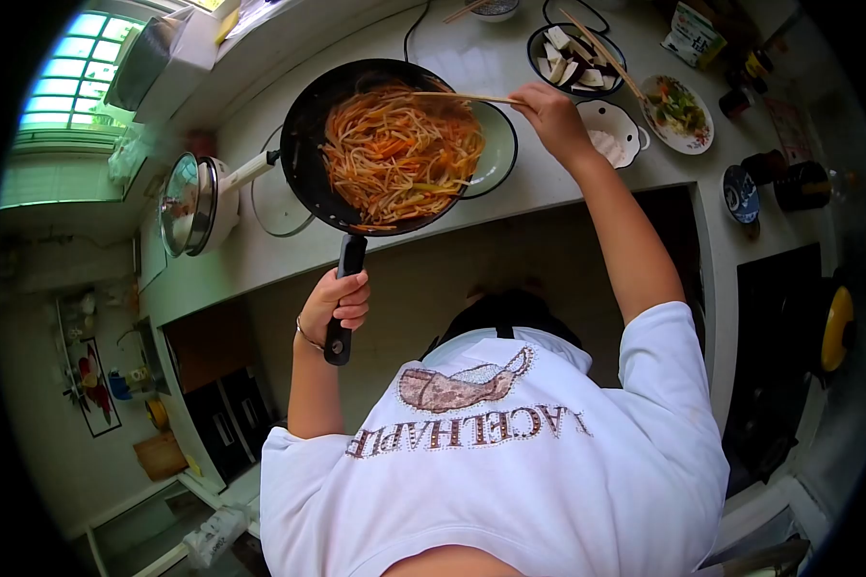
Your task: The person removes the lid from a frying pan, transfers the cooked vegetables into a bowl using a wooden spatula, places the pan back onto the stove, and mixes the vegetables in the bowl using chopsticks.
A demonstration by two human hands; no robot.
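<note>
My left hand [337,300] curls closed around the smooth handle [352,257] of a round black pan [302,159]; my right hand [552,119] pinches slim wooden chopsticks [467,96] over glossy strands [394,159], perhaps noodles.

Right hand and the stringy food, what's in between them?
In the head view, chopsticks reach from the right hand to the stringy food, crossing over the rim of the black pan.

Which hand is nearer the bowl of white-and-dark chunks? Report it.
Right: the right hand, holding chopsticks, is just short of the bowl; the left hand is farther off, around the pan handle.
</note>
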